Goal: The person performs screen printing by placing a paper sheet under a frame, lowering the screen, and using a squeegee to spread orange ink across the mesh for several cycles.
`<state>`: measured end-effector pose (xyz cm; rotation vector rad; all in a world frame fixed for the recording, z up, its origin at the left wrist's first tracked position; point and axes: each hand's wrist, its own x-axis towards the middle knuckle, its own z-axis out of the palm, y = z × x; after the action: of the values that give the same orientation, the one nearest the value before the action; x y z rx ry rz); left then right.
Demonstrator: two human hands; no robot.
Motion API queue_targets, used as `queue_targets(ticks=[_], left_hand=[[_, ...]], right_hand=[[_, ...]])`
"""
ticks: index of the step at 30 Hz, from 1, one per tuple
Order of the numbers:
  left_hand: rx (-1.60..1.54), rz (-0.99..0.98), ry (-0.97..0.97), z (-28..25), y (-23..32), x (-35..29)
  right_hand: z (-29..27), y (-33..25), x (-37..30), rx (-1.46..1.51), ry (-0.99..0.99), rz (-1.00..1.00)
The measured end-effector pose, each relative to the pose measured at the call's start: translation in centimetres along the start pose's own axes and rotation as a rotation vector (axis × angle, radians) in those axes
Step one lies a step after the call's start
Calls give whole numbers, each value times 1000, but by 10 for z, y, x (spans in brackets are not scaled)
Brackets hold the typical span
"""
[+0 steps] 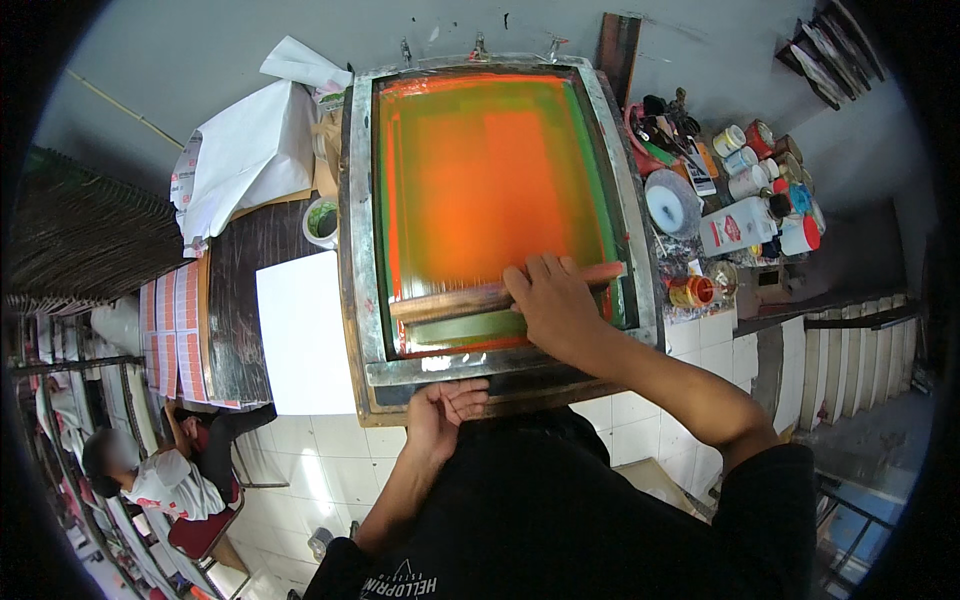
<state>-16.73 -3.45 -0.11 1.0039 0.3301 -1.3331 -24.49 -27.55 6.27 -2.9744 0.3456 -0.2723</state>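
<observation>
A screen-printing frame point(362, 210) with grey metal sides lies in front of me. Its mesh point(490, 170) is smeared with orange ink over a green stencil. My right hand point(555, 305) grips a wooden squeegee point(450, 302), which lies across the near part of the mesh, slightly tilted. Orange ink shows on the squeegee's right end. At the front edge of the frame, my left hand point(440, 412) is turned palm up, its fingers loosely extended by the dark edge and holding nothing visible.
White paper point(305, 335) lies left of the frame, near a roll of tape point(321, 222). Bottles and jars crowd the right side, including a white jug point(738, 228) and an orange ink jar point(692, 291). A seated person point(170, 480) is at the lower left.
</observation>
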Motion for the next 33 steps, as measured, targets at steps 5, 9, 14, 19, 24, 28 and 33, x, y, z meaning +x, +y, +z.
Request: queue_targets(ticks=[5, 9, 14, 19, 24, 28, 33], left_hand=[[42, -57, 17, 0, 2, -4], [17, -62, -48, -8, 0, -5], [36, -31, -94, -11, -2, -9], [77, -11, -28, -9, -5, -11], [-54, -16, -39, 9, 9, -10], [-181, 66, -263, -23, -5, -5], [-310, 219, -836, 11, 23, -30]], right_hand=[[10, 44, 60, -119, 53, -14], [15, 87, 118, -39, 97, -17], [21, 139, 198, -134, 84, 3], [24, 175, 260, -174, -4, 4], [9, 196, 267, -31, -89, 10], [-30, 170, 237, 59, 3, 11], [-140, 94, 139, 98, 196, -97]])
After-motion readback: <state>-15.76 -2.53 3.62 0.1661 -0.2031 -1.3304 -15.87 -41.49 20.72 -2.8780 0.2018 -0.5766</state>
